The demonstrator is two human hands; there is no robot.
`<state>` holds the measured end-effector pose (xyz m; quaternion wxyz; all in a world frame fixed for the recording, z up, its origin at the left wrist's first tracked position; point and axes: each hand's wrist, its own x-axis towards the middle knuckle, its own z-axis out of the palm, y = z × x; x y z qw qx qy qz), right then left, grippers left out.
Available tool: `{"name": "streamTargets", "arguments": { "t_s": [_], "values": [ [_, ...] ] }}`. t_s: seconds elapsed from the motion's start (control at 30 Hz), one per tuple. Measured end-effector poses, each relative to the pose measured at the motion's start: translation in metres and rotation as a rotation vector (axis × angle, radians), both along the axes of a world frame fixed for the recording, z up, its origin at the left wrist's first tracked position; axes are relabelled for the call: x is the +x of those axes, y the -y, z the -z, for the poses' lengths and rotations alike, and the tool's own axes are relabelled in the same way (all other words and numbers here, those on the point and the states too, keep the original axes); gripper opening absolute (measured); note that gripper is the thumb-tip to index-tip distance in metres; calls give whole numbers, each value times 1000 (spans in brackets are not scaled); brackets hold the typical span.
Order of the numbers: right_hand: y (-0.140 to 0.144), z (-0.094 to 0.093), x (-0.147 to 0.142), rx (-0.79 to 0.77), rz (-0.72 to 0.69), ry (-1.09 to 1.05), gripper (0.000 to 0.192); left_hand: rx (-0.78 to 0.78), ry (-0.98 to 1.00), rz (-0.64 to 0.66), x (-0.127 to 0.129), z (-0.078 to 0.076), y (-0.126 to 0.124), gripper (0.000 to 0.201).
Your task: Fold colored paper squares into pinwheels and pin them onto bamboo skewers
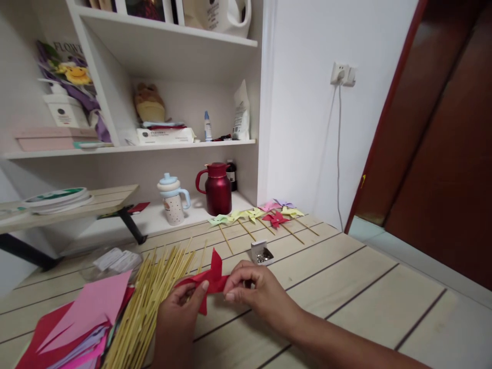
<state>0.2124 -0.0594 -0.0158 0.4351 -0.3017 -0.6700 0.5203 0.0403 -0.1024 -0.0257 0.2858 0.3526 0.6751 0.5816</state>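
Two bare hands are seen, left hand (180, 312) and right hand (255, 289), with short unpainted nails, no rings, watch or gloves, and both forearms uncovered, no sleeve visible up to the near frame edge.

Pale wood-plank counter (346, 287), dark seams between planks. Bundle of bamboo sticks (154, 297) lying at near left. Stack of coloured paper sheets (77, 323), pink and red on top, just beside sticks, at left edge. Small open box of pins (262, 254) mid-counter. Row of finished paper pinwheels (265, 215) on sticks along far edge: green, yellow, red, pink, purple. Clear plastic bag (115, 260) behind paper stack.
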Motion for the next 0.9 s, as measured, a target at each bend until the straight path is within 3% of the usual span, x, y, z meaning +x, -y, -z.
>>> {"name": "streamTargets", "arguments": {
  "t_s": [0.33,0.63,0.77,0.9],
  "values": [
    [-1,-6,-14,95,55,-41,5,72,112,-36,2,1,2,43],
    [-20,-22,-26,111,87,-33,5,78,200,-87,-3,-5,5,35],
    [-25,-18,-30,63,18,-5,5,79,270,-99,-5,-8,4,36],
    [-21,-10,-29,53,-33,-2,6,92,309,-121,2,0,2,32]
  ]
}}
